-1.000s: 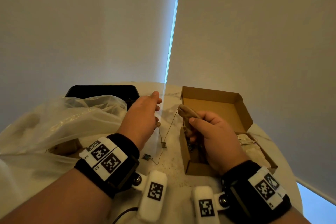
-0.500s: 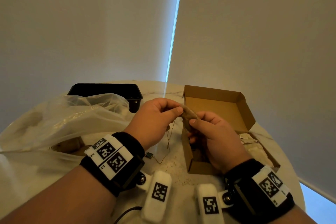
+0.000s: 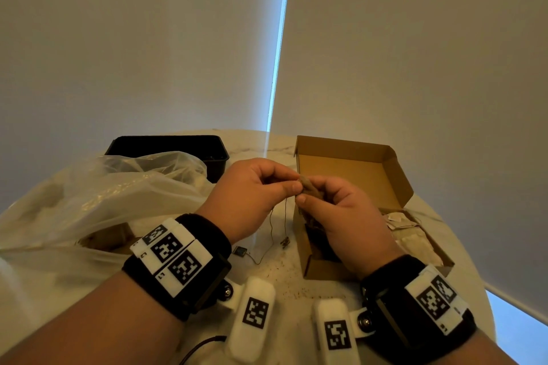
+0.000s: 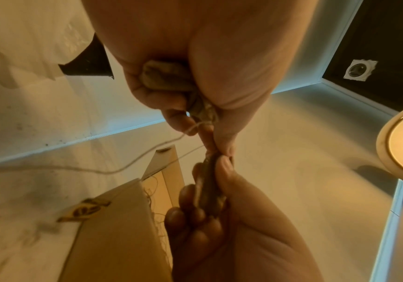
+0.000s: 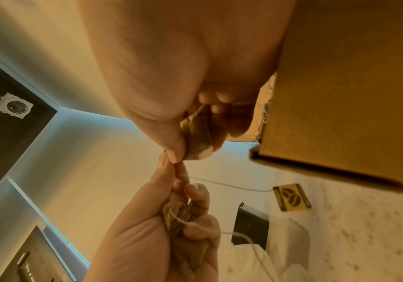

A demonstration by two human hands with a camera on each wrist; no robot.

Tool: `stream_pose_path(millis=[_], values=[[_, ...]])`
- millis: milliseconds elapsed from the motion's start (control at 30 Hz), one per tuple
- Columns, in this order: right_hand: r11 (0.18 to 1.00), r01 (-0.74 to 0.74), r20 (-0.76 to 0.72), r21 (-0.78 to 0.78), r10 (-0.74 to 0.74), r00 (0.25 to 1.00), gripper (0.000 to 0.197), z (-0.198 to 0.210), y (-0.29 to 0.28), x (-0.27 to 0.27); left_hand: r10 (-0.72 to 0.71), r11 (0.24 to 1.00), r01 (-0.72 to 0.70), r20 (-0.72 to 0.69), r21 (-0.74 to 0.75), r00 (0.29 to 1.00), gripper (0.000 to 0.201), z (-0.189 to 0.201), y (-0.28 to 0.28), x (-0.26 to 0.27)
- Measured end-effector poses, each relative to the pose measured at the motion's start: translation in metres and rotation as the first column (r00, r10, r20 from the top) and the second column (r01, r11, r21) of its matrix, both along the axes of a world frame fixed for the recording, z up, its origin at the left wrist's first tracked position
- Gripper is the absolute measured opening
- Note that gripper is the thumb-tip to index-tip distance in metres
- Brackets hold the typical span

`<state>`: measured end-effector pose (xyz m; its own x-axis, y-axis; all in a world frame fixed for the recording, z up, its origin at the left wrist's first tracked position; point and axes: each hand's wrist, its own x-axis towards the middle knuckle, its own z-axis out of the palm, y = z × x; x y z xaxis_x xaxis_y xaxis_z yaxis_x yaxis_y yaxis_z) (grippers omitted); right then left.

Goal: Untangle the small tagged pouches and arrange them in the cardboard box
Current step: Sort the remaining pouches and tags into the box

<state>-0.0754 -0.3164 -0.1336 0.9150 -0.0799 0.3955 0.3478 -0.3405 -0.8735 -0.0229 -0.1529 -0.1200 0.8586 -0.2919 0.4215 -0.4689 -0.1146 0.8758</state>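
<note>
Above table (image 3: pixel 275 272), left of cardboard box (image 3: pixel 353 163): two hands meet. Left hand (image 3: pixel 252 195) grip pinching one pouch (image 4: pixel 169 78); right hand (image 3: pixel 344 213) grip pinching second pouch (image 5: pixel 197 141). Two strings (image 3: pixel 271 228) hang down, two tags (image 3: pixel 285 242) near table.

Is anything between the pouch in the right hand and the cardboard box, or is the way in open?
Nothing solid: the right hand holds the pouch right over the open cardboard box. The left hand pinches a second pouch, its string trailing.
</note>
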Motion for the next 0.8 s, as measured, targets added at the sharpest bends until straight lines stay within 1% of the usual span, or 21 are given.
stream_pose_path(millis=[67,167,267,333,433,533,633,700,800], values=[[0.996,0.014,-0.026,0.086,-0.012,1.0,0.014,-0.0005,-0.0016,0.0021,0.001,0.999,-0.001,0.001,0.036,1.0,0.017,-0.0005,0.0014,0.0005],[0.982,0.025,-0.076,0.187,-0.011,0.997,0.012,-0.0004,-0.0034,0.0045,0.016,0.991,-0.02,0.031,0.134,0.999,0.018,-0.0015,0.0026,0.0009],[0.96,-0.036,-0.127,0.277,0.074,0.989,0.016,0.0014,-0.0039,0.0047,0.055,0.979,-0.068,0.073,0.191,0.996,0.011,-0.002,0.0032,0.0018],[0.948,-0.105,-0.18,0.299,0.165,0.97,0.017,0.0028,-0.0039,0.0039,0.084,0.978,-0.1,0.093,0.181,0.992,0.011,-0.0026,0.0036,0.003],[0.948,-0.182,-0.225,0.26,0.243,0.944,0.021,0.0029,-0.0047,0.0025,0.086,0.98,-0.103,0.103,0.173,0.991,0.01,-0.0028,0.0031,0.0034],[0.929,-0.253,-0.201,0.27,0.311,0.929,0.019,0.0032,-0.0058,0.0014,0.067,0.982,-0.083,0.094,0.172,0.993,0.01,-0.0026,0.0014,0.0037],[0.882,-0.271,-0.143,0.386,0.348,0.927,0.026,0.0034,-0.0068,0.0015,0.054,0.984,-0.066,0.073,0.169,0.996,0.008,-0.0028,0.0006,0.0033],[0.827,-0.275,-0.083,0.49,0.358,0.93,0.028,0.0039,-0.008,0.0026,0.057,0.98,-0.067,0.06,0.185,0.997,0.007,-0.0039,0.0007,0.0037],[0.723,-0.283,0.011,0.631,0.356,0.934,0.029,0.0073,-0.0105,0.0039,0.069,0.974,-0.079,0.054,0.211,0.996,0.006,-0.0049,0.0014,0.0038]])
